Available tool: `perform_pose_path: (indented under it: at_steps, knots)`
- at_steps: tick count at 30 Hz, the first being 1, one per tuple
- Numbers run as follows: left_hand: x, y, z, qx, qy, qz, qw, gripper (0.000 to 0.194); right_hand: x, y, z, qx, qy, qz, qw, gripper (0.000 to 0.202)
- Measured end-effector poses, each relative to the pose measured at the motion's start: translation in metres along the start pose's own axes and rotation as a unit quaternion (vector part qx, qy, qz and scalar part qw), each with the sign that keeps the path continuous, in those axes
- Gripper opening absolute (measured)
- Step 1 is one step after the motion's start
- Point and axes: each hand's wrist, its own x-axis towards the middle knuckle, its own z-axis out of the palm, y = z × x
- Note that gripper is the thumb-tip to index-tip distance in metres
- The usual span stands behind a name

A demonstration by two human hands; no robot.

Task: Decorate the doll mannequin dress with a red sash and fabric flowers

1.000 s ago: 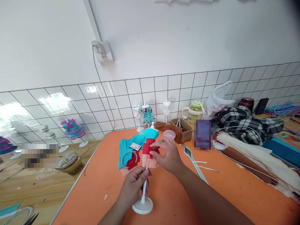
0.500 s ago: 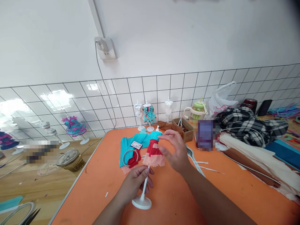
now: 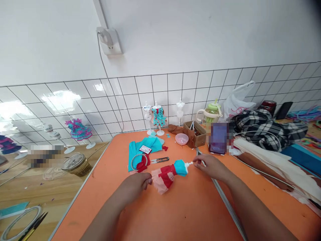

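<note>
A miniature dress form (image 3: pixel 187 166) lies tipped nearly level above the orange table, neck to the right. It wears a small dress (image 3: pixel 167 176) with a turquoise top, a red waist and a peach-and-red skirt. My left hand (image 3: pixel 136 184) is closed around the stand just below the skirt hem; pole and base are hidden. At the neck end, the fingertips of my right hand (image 3: pixel 208 165) pinch the white knob. Behind the dress lie thread snips (image 3: pixel 160 160), turquoise cloth (image 3: pixel 135 152), a metal ring (image 3: pixel 132 164) and a white tag (image 3: pixel 145 149).
A pink bowl (image 3: pixel 182 139) and a cardboard box (image 3: pixel 198 136) stand towards the back. Other dress forms (image 3: pixel 158 117) line the tiled wall. To the right are a phone (image 3: pixel 218 138), a green-lidded jug (image 3: pixel 212 112) and fabric strips (image 3: pixel 271 170). A jar (image 3: pixel 76 165) stands left.
The dress form has gone from upright to lying sideways, its neck now pointing right. My right hand has moved from beside the dress to the neck knob. The snips and pink bowl have come into view.
</note>
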Motion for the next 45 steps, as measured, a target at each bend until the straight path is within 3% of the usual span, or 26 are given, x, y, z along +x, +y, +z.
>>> perform_pose_path:
  at_steps: [3,6,10,12,14,17,24,28,33,39,45]
  knots:
    - [0.007,0.002,-0.001,0.145,0.014,-0.035,0.989,0.025,-0.011,0.034,-0.009,-0.040,-0.068,0.114,0.990,0.020]
    - [0.014,0.005,0.008,0.164,0.009,-0.036,0.986,0.030,-0.015,0.043,-0.010,-0.059,-0.039,0.148,0.987,0.018]
    - [0.016,0.004,0.024,0.133,0.041,-0.062,0.988,0.028,-0.009,0.010,0.003,-0.055,0.120,0.038,0.991,0.019]
    - [0.015,0.005,0.028,0.135,0.048,-0.072,0.987,0.026,-0.008,-0.017,0.017,-0.034,0.161,-0.051,0.985,0.018]
    - [0.015,0.006,0.030,0.156,0.055,-0.063,0.984,0.025,-0.009,-0.044,0.033,-0.008,0.161,-0.143,0.976,0.017]
    - [0.017,0.007,0.028,0.194,0.084,-0.024,0.977,0.027,-0.011,-0.077,0.053,-0.007,0.145,-0.213,0.966,0.016]
    - [0.018,0.000,0.028,0.236,0.131,0.008,0.963,0.032,0.013,-0.113,0.057,-0.020,0.094,-0.267,0.959,0.016]
    - [0.014,-0.002,0.031,0.199,0.183,-0.001,0.963,0.026,0.029,-0.113,0.059,-0.012,0.049,-0.256,0.965,0.018]
    - [0.013,0.001,0.032,0.146,0.176,0.015,0.973,0.021,0.035,-0.098,0.076,0.033,0.008,-0.228,0.973,0.021]
    - [0.012,0.013,0.039,0.203,0.221,-0.004,0.954,0.024,0.028,-0.085,0.081,0.062,0.034,-0.205,0.976,0.015]
    - [0.019,0.013,0.035,0.102,0.189,-0.047,0.976,0.032,0.024,-0.080,0.077,0.067,0.012,-0.206,0.976,0.012]
